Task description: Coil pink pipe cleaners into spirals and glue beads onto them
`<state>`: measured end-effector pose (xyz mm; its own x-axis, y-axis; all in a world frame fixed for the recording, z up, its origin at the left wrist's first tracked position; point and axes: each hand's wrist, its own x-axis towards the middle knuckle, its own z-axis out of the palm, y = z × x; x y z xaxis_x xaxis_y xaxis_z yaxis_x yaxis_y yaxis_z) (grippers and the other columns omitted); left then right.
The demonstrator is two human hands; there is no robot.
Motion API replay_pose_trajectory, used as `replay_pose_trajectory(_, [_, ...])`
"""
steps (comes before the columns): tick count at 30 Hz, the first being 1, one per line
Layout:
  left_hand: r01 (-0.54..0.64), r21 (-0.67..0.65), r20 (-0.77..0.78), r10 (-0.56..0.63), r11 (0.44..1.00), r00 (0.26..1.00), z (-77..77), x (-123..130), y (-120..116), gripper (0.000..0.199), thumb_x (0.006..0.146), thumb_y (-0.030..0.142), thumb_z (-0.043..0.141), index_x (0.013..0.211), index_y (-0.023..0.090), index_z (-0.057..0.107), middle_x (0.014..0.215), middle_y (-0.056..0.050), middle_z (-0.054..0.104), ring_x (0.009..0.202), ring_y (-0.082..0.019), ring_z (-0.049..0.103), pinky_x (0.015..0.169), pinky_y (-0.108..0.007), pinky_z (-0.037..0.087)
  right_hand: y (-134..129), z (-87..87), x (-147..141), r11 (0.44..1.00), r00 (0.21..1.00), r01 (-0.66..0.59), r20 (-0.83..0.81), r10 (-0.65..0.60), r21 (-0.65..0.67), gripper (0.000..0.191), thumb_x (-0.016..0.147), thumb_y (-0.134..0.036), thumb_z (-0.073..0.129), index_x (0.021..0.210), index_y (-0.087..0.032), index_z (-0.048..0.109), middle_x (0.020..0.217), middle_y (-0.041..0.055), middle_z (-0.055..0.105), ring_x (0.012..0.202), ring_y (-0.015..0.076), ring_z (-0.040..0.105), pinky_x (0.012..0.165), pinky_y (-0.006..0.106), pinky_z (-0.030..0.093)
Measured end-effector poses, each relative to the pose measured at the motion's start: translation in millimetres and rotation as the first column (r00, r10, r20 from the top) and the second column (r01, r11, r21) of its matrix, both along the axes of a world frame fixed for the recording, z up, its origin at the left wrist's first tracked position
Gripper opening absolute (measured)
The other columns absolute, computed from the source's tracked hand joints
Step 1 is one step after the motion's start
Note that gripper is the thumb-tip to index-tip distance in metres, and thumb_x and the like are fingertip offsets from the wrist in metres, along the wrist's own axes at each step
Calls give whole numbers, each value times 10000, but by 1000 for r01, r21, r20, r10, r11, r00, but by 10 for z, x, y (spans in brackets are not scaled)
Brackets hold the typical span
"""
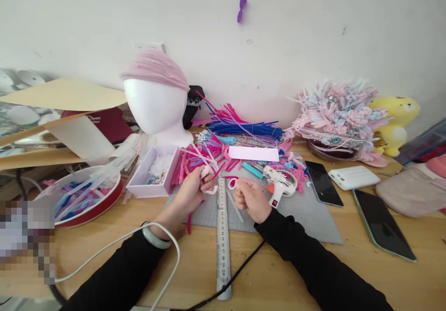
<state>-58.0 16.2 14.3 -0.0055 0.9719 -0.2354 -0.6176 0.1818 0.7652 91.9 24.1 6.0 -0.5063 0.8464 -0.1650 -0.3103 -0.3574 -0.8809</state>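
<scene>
My left hand is closed around a pale pink fuzzy piece, which looks like bent pipe cleaner; its ends poke out past the fingers. Pinched in my right hand is a small pearly white loop with a magenta rim. Between the two hands lies a steel ruler, running toward the table's front edge on a grey cutting mat. A white hot glue gun rests just right of my right hand. Loose magenta pipe cleaner hangs by my left wrist.
Behind the hands are bundled pipe cleaners and a white card strip. A bead box, a red-rimmed tub and a foam head stand left. Phones lie right. A white cable crosses my left arm.
</scene>
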Motion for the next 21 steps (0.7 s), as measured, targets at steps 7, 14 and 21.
replay_pose_trajectory(7, [-312, 275, -542, 415, 909, 731, 329, -616, 61, 153, 697, 231, 367, 579, 165, 438, 490, 26, 436, 420, -90, 409, 420, -203, 342, 35, -55, 2, 997, 995, -25, 96, 32, -68, 267, 664, -276, 483, 498, -183, 295, 395, -120, 192, 309, 1, 148, 310, 143, 82])
replay_pose_trajectory(14, [-519, 334, -689, 580, 787, 435, 434, -1375, -2, 94, 627, 222, 539, 611, 131, 555, 464, 40, 467, 443, -76, 385, 399, -173, 261, -1, -70, -42, 992, 985, -57, 153, 74, -113, 262, 628, -308, 511, 498, -181, 322, 375, -129, 187, 300, -4, 145, 308, 142, 79])
replay_pose_trajectory(21, [-547, 406, -546, 674, 732, 498, 495, -1364, -69, 224, 618, 299, 558, 777, 141, 557, 598, 21, 531, 499, -68, 453, 448, -166, 343, -15, -73, -72, 989, 974, -65, 205, 92, -136, 245, 614, -295, 503, 493, -183, 322, 354, -135, 191, 295, -5, 138, 306, 142, 73])
